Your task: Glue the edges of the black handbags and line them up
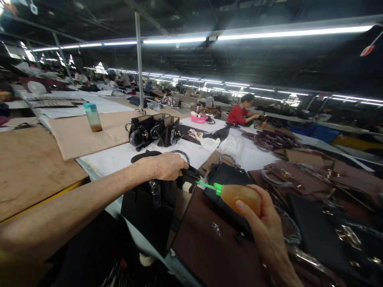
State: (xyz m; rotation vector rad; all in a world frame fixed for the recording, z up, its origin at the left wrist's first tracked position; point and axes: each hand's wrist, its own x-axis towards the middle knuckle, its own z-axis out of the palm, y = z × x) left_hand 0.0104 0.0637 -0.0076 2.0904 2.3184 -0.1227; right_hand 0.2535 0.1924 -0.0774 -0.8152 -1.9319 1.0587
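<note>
My right hand (266, 223) is wrapped round a squeeze bottle (239, 195) of amber liquid, probably glue. Its thin green nozzle (209, 185) points left, its tip close to a black strip at the handbag's opening. My left hand (169, 165) has its fingers closed on that black edge of the handbag (149, 215); the fingertips are partly hidden. This black bag stands at the table's front edge, a plastic-wrapped handle hanging on its side. Just right of it lies a dark brown panel (209, 239), with another black bag (224, 175) behind.
Several small black bags (155, 129) stand farther back, near a teal-lidded bottle (93, 117). Brown and black bags (299, 175) pile up on the right. A pink basket (199, 117) sits beyond. A person in red (239, 114) works across the table, by a metal post (139, 59).
</note>
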